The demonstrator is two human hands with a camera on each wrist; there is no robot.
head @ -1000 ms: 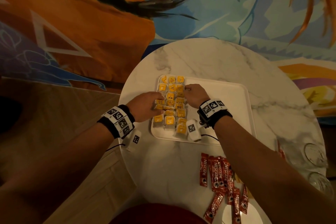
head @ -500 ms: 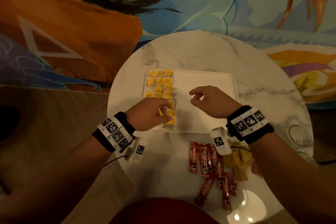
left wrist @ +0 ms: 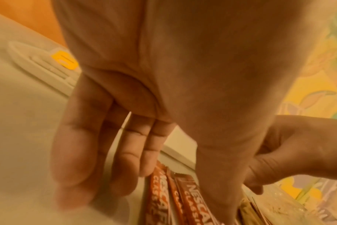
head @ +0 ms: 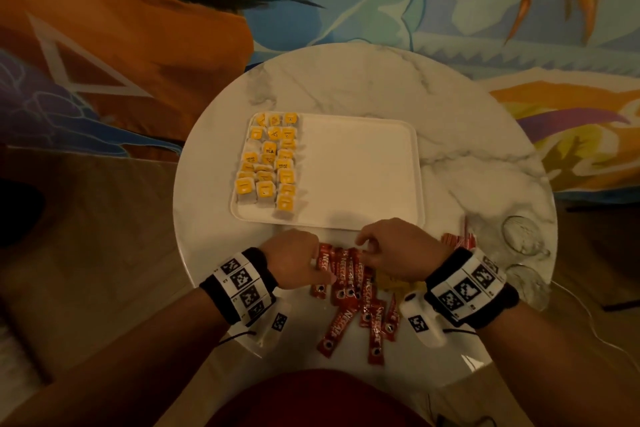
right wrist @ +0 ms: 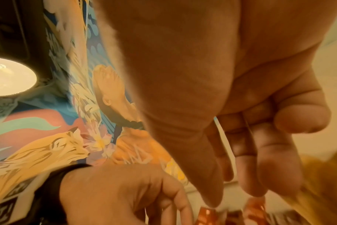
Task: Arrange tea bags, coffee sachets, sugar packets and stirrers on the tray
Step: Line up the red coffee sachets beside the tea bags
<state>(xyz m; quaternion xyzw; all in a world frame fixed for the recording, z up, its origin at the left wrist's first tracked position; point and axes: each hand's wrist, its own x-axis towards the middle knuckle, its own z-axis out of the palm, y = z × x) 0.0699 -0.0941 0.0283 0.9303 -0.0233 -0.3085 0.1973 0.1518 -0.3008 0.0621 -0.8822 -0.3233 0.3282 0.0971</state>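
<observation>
A white tray (head: 360, 170) lies mid-table, with several yellow-tagged tea bags (head: 270, 163) in rows along its left side. Red Nescafe coffee sachets (head: 346, 284) lie in a loose heap in front of the tray. My left hand (head: 298, 260) hovers at the heap's left edge. Its fingers (left wrist: 144, 159) are straight and point down, touching the sachets (left wrist: 194, 196). My right hand (head: 377, 246) hangs over the heap's far end with loosely bent fingers (right wrist: 260, 175) and holds nothing. Its thumb tip is just above a sachet (right wrist: 208, 214).
The table (head: 346, 80) is round, white marble. Yellow-brown packets (head: 394, 284) lie under my right wrist and thin red-and-white sticks (head: 460, 239) right of it. Two clear glasses (head: 519, 232) stand near the right rim. The tray's right two thirds are bare.
Both hands have left the tea bags on the tray and drawn back toward me, arriving over the red sachets in front of the tray.
</observation>
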